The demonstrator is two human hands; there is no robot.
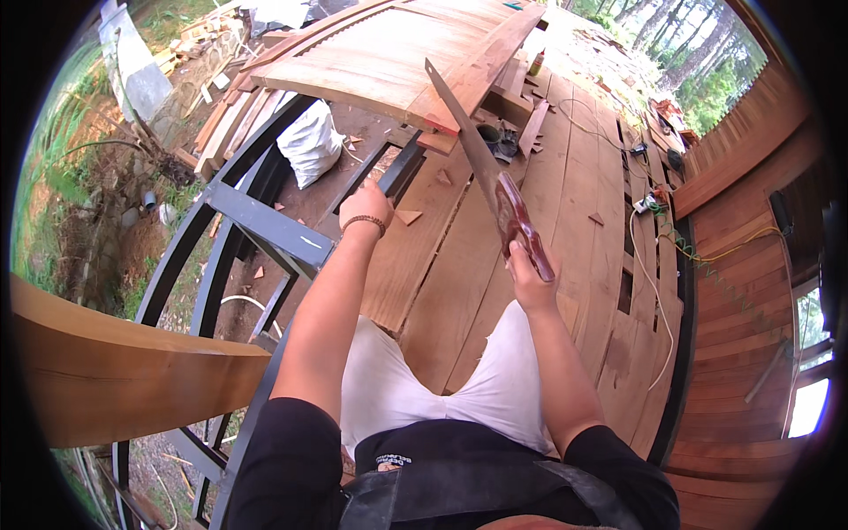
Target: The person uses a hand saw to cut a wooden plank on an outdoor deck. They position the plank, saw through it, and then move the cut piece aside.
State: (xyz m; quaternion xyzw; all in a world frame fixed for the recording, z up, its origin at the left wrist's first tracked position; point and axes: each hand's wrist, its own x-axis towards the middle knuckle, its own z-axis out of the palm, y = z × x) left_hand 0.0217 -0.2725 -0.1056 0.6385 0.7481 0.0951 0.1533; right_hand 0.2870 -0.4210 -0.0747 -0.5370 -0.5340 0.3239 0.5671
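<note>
A handsaw [474,141] with a long steel blade and a reddish-brown wooden handle is in my right hand [533,278]. My fingers wrap round the handle, and the blade points up and away toward the wooden panel [353,75]. From here the blade overlaps the panel's near corner; whether they touch I cannot tell. My left hand [366,208], with a beaded bracelet at the wrist, is closed beside a dark metal frame [402,168]. Its fingers are mostly hidden, so anything in them cannot be made out.
Dark metal railing [274,231] runs along my left, with a curved wooden beam [132,375] across it. A white sack [309,141] stands beyond. Wood offcuts [443,177] lie on the plank floor [495,291]. Cables [649,300] trail at right, near a plank wall [729,371].
</note>
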